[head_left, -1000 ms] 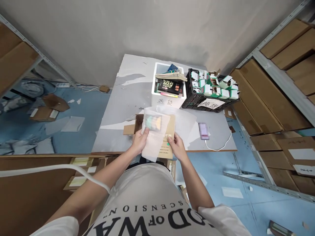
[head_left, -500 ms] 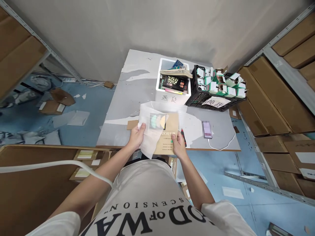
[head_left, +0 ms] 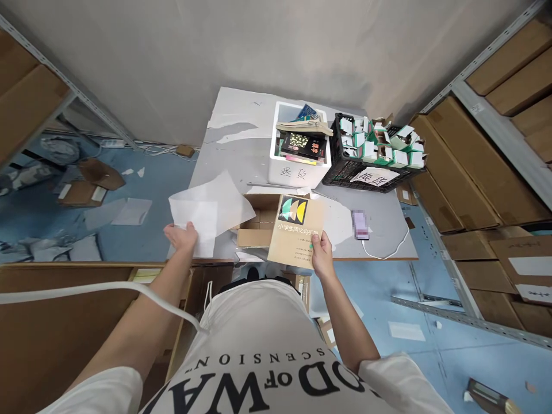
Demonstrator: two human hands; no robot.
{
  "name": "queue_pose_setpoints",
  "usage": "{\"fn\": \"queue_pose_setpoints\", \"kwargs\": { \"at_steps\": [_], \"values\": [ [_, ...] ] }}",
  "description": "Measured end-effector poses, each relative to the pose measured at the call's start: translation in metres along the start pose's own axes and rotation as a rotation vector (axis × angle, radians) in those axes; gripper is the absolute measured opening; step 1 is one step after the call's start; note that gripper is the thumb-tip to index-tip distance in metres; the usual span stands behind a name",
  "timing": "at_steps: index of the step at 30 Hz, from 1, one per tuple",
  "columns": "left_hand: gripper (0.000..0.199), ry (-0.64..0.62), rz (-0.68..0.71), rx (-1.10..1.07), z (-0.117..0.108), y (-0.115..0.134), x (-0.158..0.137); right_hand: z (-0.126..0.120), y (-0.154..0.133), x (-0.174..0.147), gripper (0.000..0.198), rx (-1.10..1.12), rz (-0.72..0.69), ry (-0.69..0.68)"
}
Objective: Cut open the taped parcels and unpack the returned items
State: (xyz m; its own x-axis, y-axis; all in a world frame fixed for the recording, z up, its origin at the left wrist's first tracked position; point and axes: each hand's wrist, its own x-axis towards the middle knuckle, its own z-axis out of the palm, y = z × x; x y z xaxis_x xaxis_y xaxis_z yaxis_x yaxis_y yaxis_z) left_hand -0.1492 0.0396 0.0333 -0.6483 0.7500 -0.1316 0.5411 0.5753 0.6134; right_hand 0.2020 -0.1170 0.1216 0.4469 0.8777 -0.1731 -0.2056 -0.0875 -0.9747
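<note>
Table [head_left: 241,138] with the open carton [head_left: 254,238] as landmark; paper [head_left: 204,210], left of it; book [head_left: 295,236], hiding its right part; left hand [head_left: 181,236], holding the paper; right hand [head_left: 322,253], gripping the book's edge; a level book and slack paper should avoid creases; table edge just nearer than the carton, most room beyond and left of it

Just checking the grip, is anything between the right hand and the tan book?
Nothing visible: the right hand grips the tan book directly by its edge. The white sheet is apart, in the left hand.
</note>
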Motion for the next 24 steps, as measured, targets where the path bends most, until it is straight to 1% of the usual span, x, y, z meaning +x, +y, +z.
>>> {"fn": "queue_pose_setpoints", "kwargs": {
  "at_steps": [3, 4, 5, 6, 7, 8, 9, 10, 11, 12, 13, 14, 15, 17, 20, 23, 24],
  "values": [
    [0.077, -0.083, 0.019, 0.042, 0.004, -0.002, -0.007, -0.001, 0.000, 0.000, 0.046, 0.012, 0.023, 0.020],
    [0.081, -0.076, 0.037, 0.045, 0.002, 0.001, -0.014, -0.001, 0.001, 0.000, 0.046, 0.015, 0.028, 0.022],
    [0.083, -0.053, 0.084, 0.038, -0.002, 0.005, -0.024, -0.001, 0.002, 0.000, 0.046, 0.018, 0.030, 0.023],
    [0.083, -0.026, 0.152, 0.014, -0.007, 0.011, -0.036, -0.001, 0.002, 0.000, 0.045, 0.024, 0.031, 0.023],
    [0.081, -0.017, 0.265, -0.035, -0.012, 0.017, -0.051, -0.001, 0.003, 0.000, 0.045, 0.030, 0.029, 0.023],
    [0.079, -0.052, 0.400, -0.126, -0.018, 0.024, -0.068, 0.000, 0.004, 0.001, 0.045, 0.035, 0.026, 0.025],
    [0.077, -0.157, 0.503, -0.248, -0.023, 0.032, -0.087, 0.001, 0.005, 0.001, 0.045, 0.040, 0.023, 0.027],
    [0.074, -0.354, 0.571, -0.369, -0.027, 0.039, -0.107, 0.003, 0.006, 0.001, 0.044, 0.044, 0.021, 0.028],
    [0.073, -0.639, 0.595, -0.461, -0.029, 0.046, -0.126, 0.006, 0.006, 0.002, 0.044, 0.048, 0.017, 0.030],
    [0.076, -0.918, 0.549, -0.533, -0.030, 0.051, -0.144, 0.008, 0.006, 0.002, 0.044, 0.051, 0.010, 0.031],
    [0.078, -1.107, 0.449, -0.594, -0.030, 0.056, -0.160, 0.011, 0.007, 0.002, 0.044, 0.053, 0.000, 0.030],
    [0.075, -1.202, 0.347, -0.645, -0.030, 0.060, -0.173, 0.013, 0.007, 0.001, 0.044, 0.055, -0.012, 0.029],
    [0.071, -1.256, 0.258, -0.695, -0.028, 0.062, -0.182, 0.015, 0.007, 0.001, 0.044, 0.056, -0.026, 0.027],
    [0.063, -1.268, 0.131, -0.785, -0.027, 0.064, -0.191, 0.016, 0.007, 0.002, 0.043, 0.060, -0.036, 0.018],
    [0.053, -1.283, 0.009, -0.887, -0.030, 0.064, -0.189, 0.011, 0.003, 0.008, 0.045, 0.095, -0.032, -0.011],
    [0.044, -1.378, -0.123, -0.935, -0.037, 0.066, -0.185, 0.005, -0.010, 0.024, 0.042, 0.066, -0.045, -0.069],
    [0.041, -1.421, -0.159, -0.942, -0.039, 0.067, -0.185, 0.004, -0.017, 0.031, 0.045, 0.039, -0.063, -0.089]
  ]
}}
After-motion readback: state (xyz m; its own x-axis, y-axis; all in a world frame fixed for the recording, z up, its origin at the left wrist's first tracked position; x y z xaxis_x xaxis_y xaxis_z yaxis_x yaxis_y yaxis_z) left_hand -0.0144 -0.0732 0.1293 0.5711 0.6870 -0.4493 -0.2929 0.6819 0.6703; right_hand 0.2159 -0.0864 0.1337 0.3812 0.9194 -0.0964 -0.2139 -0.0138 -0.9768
